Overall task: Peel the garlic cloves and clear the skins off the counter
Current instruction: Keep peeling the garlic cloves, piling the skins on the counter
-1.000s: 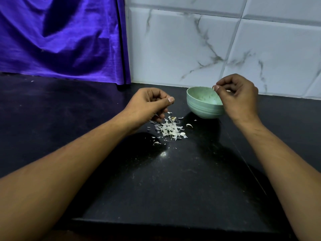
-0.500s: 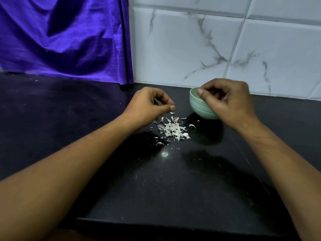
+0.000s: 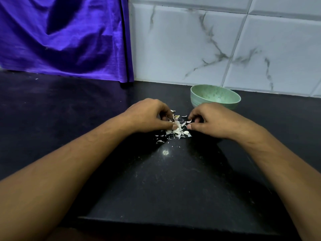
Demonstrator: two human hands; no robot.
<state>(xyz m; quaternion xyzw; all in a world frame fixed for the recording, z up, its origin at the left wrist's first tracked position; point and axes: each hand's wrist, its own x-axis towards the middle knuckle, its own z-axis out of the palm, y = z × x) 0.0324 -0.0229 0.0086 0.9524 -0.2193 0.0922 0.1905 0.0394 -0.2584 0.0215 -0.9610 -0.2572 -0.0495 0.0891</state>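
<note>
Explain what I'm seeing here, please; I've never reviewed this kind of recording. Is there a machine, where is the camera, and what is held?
There is no machine: a person works with two bare hands. Every picture comes from one wide-angle camera worn on the person's head, looking forward and down, so the forearms reach in from the bottom. On the black counter lies a small pile of garlic skins, with a green bowl behind it to the right. A purple cloth and a tiled wall stand at the back. The left hand pinches at the skins with thumb and fingers. The right hand has curled fingers at the pile's right edge; whether they hold anything cannot be told.
</note>
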